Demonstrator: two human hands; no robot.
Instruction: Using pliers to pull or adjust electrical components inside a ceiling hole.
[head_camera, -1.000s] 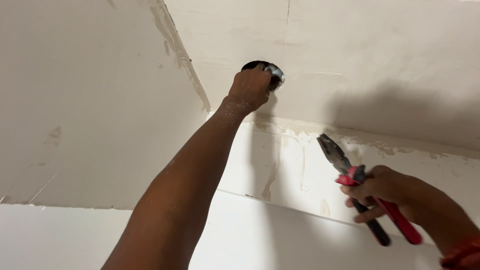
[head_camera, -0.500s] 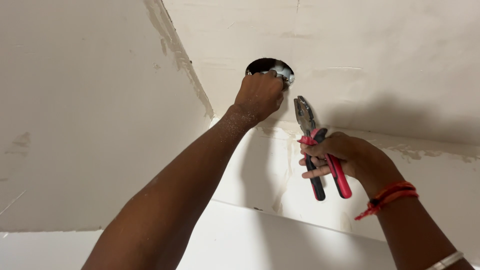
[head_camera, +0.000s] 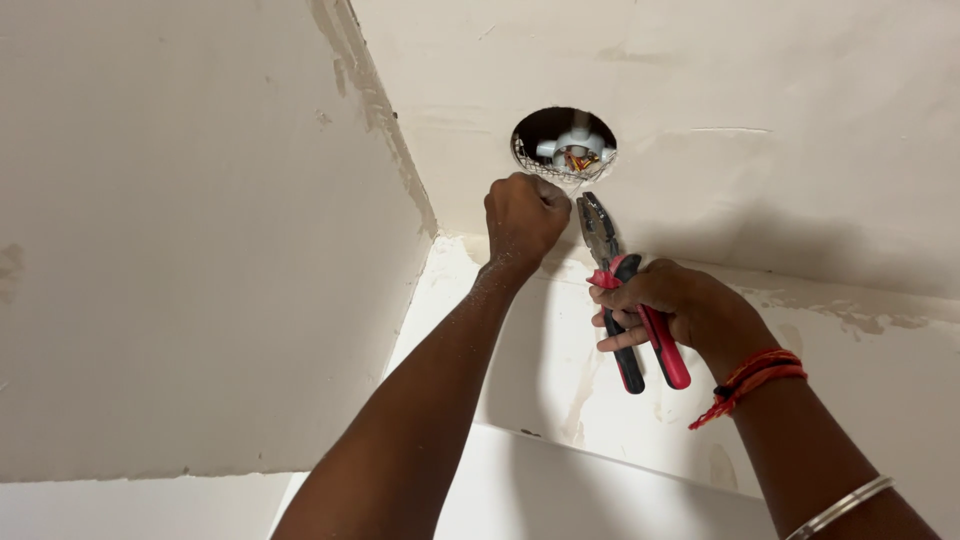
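I look up at a white plastered ceiling with a round hole (head_camera: 563, 140) in it. Inside the hole sit a white fitting and bare copper wire ends, with wire mesh along the lower rim. My left hand (head_camera: 524, 215) is raised just below the hole, fingers closed in a fist; a thin wire seems to run from it to the hole. My right hand (head_camera: 670, 305) grips pliers (head_camera: 618, 280) with red and black handles, their jaws pointing up at the hole's lower edge beside my left fist.
A ceiling beam or wall face (head_camera: 180, 250) fills the left side, with a rough plaster joint (head_camera: 375, 100) running along the corner. Patchy plaster marks the wall (head_camera: 850, 320) below the ceiling. A red thread and a metal bangle circle my right wrist.
My left hand has drawn down out of the hole, which now shows its fitting and wires. My right hand has brought the pliers up and left, close to the hole.
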